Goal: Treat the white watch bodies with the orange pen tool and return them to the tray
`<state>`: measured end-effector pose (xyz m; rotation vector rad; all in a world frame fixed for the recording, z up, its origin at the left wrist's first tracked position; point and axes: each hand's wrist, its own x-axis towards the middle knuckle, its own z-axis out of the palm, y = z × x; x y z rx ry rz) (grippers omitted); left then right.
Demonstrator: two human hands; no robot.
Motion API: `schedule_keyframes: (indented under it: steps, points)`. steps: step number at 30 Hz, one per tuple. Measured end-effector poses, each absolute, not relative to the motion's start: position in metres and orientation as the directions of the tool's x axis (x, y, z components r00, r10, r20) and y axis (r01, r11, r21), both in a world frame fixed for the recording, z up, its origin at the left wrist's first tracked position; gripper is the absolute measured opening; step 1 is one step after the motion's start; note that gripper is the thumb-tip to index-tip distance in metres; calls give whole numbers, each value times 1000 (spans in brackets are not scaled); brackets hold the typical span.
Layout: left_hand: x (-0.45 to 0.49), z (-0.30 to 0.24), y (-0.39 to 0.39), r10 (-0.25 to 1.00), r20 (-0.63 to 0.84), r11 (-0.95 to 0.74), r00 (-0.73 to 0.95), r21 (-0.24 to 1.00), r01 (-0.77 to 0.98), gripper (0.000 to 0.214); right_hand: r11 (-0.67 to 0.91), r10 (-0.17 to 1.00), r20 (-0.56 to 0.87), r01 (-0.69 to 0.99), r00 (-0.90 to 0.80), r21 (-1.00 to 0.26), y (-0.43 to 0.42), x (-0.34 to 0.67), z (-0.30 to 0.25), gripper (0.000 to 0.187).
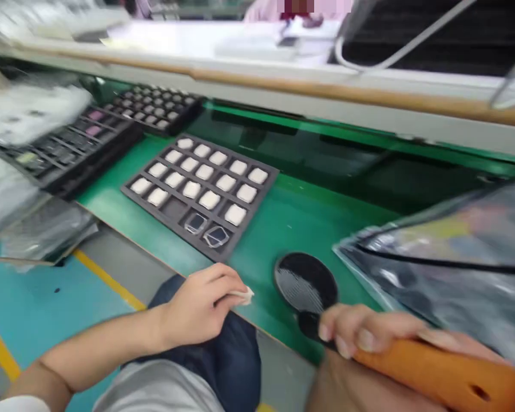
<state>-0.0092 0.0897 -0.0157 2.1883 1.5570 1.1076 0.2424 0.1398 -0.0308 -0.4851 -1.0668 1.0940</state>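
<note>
My left hand (201, 303) is closed in a pinch on a small white pad (241, 296), just in front of the bench edge. My right hand (364, 332) is wrapped around a tool with an orange handle (446, 366) and a round, flat black head (306, 281); its exact kind is unclear. The head is over the green bench, right of my left hand. Beyond my left hand lies a dark grey compartment tray (173, 210). White pads (209, 199) fill most of its pockets. Two front pockets hold clear-edged dark pieces (217, 236), and one pocket beside them is bare.
Black trays of small parts (158, 109) stand at the back left, near plastic-wrapped stacks (34, 109). A clear plastic bag (455, 246) covers the right side of the green bench (300, 212). A raised shelf edge (257, 82) runs across the back.
</note>
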Motion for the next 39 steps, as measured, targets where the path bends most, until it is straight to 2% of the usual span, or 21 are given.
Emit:
schedule_keyframes:
  steps: [2, 3, 7, 12, 18, 22, 29, 34, 39]
  points:
    - [15, -28, 86, 903, 375, -408, 209, 597, 690, 18, 459, 886, 424, -463, 185, -758, 137, 235, -7, 65]
    - [22, -35, 87, 909, 353, -402, 222, 598, 693, 22, 421, 907, 372, -450, 197, -788, 137, 232, 2, 60]
    - [28, -55, 95, 914, 320, -398, 249, 588, 704, 28, 376, 921, 307, -349, 240, -858, 142, 229, 19, 42]
    - [25, -59, 98, 864, 347, -498, 366, 476, 725, 29, 399, 894, 321, -230, 313, -888, 148, 224, 16, 44]
    - [27, -64, 102, 834, 318, -552, 451, 457, 697, 31, 353, 903, 296, -144, 312, -924, 146, 217, 6, 46]
    - [26, -65, 102, 822, 325, -569, 467, 433, 699, 32, 332, 910, 302, -62, 286, -941, 146, 216, 3, 38]
    - [24, -63, 101, 823, 317, -568, 471, 465, 680, 41, 332, 896, 282, -95, 344, -938, 147, 214, -14, 23]
    - [25, -65, 100, 820, 321, -573, 474, 469, 672, 40, 268, 929, 245, -47, 278, -962, 142, 219, -17, 30]
    - [25, -65, 101, 822, 324, -570, 469, 472, 673, 40, 300, 908, 266, -59, 325, -952, 142, 217, -18, 26]
